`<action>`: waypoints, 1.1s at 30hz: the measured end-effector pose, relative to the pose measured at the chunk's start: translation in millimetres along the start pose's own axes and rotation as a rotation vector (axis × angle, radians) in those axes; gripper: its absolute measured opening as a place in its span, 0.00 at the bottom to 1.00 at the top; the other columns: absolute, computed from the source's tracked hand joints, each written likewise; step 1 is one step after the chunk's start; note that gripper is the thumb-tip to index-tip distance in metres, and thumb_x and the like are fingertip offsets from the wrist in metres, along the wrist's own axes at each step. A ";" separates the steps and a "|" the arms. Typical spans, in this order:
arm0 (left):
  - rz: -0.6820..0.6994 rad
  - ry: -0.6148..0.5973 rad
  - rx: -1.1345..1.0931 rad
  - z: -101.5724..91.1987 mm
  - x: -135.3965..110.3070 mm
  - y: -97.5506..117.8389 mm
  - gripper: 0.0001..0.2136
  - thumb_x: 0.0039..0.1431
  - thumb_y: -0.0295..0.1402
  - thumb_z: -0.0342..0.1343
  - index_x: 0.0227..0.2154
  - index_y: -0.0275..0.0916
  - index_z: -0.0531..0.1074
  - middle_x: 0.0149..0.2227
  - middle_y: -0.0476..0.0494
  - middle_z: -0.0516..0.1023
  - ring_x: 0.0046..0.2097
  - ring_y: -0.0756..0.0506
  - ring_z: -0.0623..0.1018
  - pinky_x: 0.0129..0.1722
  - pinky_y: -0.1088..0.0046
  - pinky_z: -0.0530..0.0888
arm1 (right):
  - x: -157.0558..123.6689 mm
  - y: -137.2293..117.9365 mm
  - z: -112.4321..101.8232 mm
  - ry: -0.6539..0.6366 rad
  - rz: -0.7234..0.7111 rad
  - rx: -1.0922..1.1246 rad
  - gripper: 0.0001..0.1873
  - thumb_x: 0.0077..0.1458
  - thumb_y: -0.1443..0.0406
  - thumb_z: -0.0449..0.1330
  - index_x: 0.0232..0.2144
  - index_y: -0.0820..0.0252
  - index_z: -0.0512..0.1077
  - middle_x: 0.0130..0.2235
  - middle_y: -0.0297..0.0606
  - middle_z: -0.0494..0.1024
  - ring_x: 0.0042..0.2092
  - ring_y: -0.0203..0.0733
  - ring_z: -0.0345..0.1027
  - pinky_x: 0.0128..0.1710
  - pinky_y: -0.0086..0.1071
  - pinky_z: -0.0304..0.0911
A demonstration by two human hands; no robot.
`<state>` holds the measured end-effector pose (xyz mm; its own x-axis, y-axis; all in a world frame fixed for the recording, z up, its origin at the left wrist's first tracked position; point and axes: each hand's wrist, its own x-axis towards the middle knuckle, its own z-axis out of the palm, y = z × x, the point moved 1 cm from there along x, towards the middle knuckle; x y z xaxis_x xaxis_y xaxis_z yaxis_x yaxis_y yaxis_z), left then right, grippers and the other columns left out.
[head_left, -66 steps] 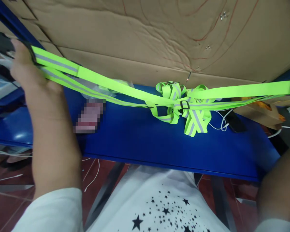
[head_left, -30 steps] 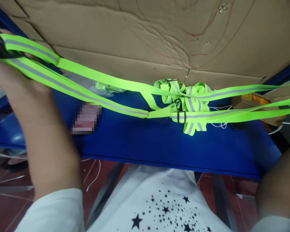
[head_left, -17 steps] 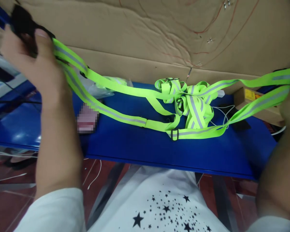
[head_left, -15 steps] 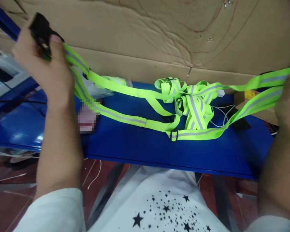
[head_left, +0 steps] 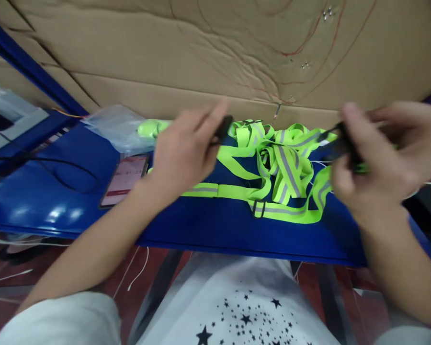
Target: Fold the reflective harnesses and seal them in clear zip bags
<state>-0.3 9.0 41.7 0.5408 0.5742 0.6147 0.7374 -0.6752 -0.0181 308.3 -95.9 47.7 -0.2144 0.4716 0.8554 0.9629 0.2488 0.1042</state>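
Observation:
My left hand (head_left: 187, 148), a little blurred, is closed on a black plastic buckle part (head_left: 223, 129) above the middle left of the blue shelf. At the right, my right hand (head_left: 377, 153) pinches another black buckle part (head_left: 348, 143) with a pronged end pointing left. The two parts are apart. Neon yellow-green reflective straps (head_left: 290, 172) with grey stripes lie in a tangled heap between my hands. One length with a black slide adjuster (head_left: 259, 209) loops up to my right hand. My left hand and wrist hide part of the other strap.
On the blue shelf (head_left: 237, 235), a phone (head_left: 125, 179) lies left of my forearm. A clear plastic bag (head_left: 117, 129) sits behind it. Black cable (head_left: 57, 163) crosses the left side. A cardboard panel (head_left: 147, 48) with thin red wires stands behind.
Both hands have moved inward from the far sides, bringing the buckle parts closer together. The straps, stretched wide before, now hang slack, and the phone shows more fully.

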 end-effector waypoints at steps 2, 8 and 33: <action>0.079 -0.101 -0.052 7.5 -1.0 26.5 0.34 0.63 0.30 0.52 0.72 0.40 0.54 0.55 0.37 0.76 0.54 0.35 0.76 0.53 0.56 0.75 | 4.6 -33.7 14.5 0.004 -0.159 -0.019 0.35 0.59 0.71 0.59 0.67 0.48 0.66 0.53 0.46 0.74 0.53 0.51 0.71 0.48 0.44 0.71; 0.021 -0.182 -0.249 52.4 -20.3 48.7 0.32 0.62 0.33 0.55 0.69 0.36 0.56 0.56 0.30 0.68 0.57 0.30 0.73 0.47 0.54 0.78 | -25.3 -59.5 58.0 -0.225 -0.112 0.022 0.30 0.61 0.71 0.54 0.64 0.50 0.66 0.52 0.43 0.78 0.48 0.50 0.75 0.43 0.42 0.71; 0.045 -0.085 -0.650 71.4 -29.4 48.9 0.31 0.62 0.41 0.63 0.65 0.36 0.61 0.52 0.36 0.67 0.54 0.38 0.73 0.57 0.57 0.75 | -30.1 -67.3 59.1 -0.319 -0.018 -0.120 0.31 0.63 0.74 0.50 0.66 0.52 0.64 0.53 0.45 0.76 0.47 0.49 0.73 0.34 0.34 0.66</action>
<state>48.8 -7.8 -33.6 0.6148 0.5556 0.5598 0.3331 -0.8263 0.4542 240.3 -76.8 -15.1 -0.2536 0.7135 0.6532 0.9669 0.1668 0.1933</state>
